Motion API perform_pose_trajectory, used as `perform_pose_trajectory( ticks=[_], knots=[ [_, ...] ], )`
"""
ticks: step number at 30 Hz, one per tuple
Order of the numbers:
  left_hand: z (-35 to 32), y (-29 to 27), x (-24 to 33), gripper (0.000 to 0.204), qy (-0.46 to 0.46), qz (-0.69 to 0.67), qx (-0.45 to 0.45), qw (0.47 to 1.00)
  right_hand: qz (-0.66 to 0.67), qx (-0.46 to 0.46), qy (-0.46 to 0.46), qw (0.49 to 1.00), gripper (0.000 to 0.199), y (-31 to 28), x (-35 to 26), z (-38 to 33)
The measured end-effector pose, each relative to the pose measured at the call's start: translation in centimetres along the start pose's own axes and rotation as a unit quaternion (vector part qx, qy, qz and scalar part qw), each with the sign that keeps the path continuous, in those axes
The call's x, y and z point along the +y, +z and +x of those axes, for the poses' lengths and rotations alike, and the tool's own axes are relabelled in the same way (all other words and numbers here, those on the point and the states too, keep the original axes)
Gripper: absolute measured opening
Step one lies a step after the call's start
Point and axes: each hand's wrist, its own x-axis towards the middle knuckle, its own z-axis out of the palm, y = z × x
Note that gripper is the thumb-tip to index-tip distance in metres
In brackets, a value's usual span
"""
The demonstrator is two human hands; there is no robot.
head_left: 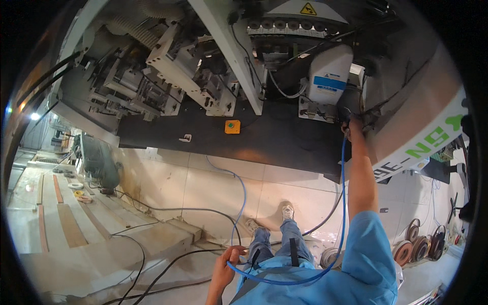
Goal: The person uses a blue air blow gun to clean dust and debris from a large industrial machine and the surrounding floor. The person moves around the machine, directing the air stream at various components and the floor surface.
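Observation:
My right arm stretches forward to the machine, and my right hand (352,127) is closed round a dark tool at the end of a blue air hose (344,190). Shadow hides most of the tool; its shape resembles an air gun. Just beyond this hand stands a white machine housing (329,76) with a blue label. From the tool the hose drops past my right arm and loops across my body. My left hand (227,265), low in front of me, has its fingers curled round that hose. Another length of hose runs from there over the floor toward the machine.
A dark machine bed (203,133) carries a yellow box with a green button (232,127). Metal machine units (178,66) stand behind it. At left, a low platform (96,223) holds wood strips and tape rolls. Black cables (178,209) cross the floor; rolls of edging (419,246) stand at right.

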Motion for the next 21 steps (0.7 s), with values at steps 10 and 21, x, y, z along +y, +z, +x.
perform_pose_trajectory(
  ticks=[10, 21],
  knots=[
    [0.3, -2.9, -3.0, 0.058, 0.017, -0.068, 0.07, 0.995, -0.048, 0.022, -0.021, 0.998, 0.044, 1.1, 9.3, -9.1],
    [-0.8, -7.9, -5.6, 0.055, 0.016, -0.096, 0.094, 0.991, -0.478, -0.102, -0.33, 0.807, 0.041, 20.0, 13.3, -21.8]
  ],
)
